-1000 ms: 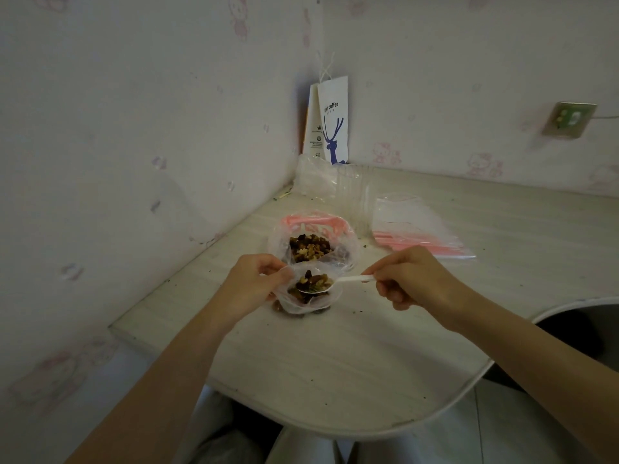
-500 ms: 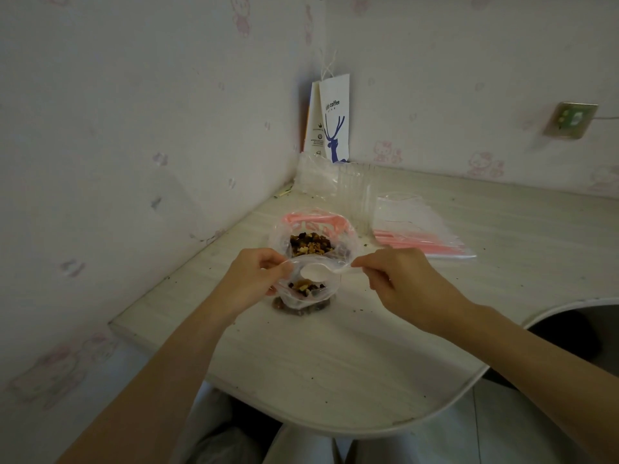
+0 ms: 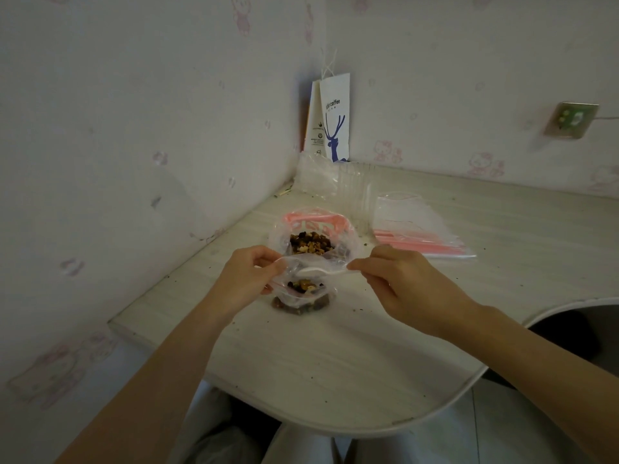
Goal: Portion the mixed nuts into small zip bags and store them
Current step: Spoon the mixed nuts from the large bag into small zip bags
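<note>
A small clear zip bag (image 3: 303, 293) partly filled with mixed nuts stands on the table. My left hand (image 3: 246, 279) pinches its left rim and holds its mouth open. My right hand (image 3: 402, 283) pinches the handle of a white plastic spoon (image 3: 318, 271). The spoon's empty bowl hovers over the bag's mouth. Just behind stands a larger clear bag with a pink zip (image 3: 311, 241), open and holding the mixed nuts.
A stack of empty pink-zip bags (image 3: 415, 226) lies to the right on the pale table (image 3: 335, 356). Clear plastic packaging (image 3: 335, 182) and a white paper coffee bag (image 3: 330, 118) sit in the wall corner. Crumbs dot the table. Its curved front edge is near me.
One second ago the spoon carried nuts over the small bag. The nuts have dropped into it, the spoon is empty now, and my right hand has shifted slightly up.
</note>
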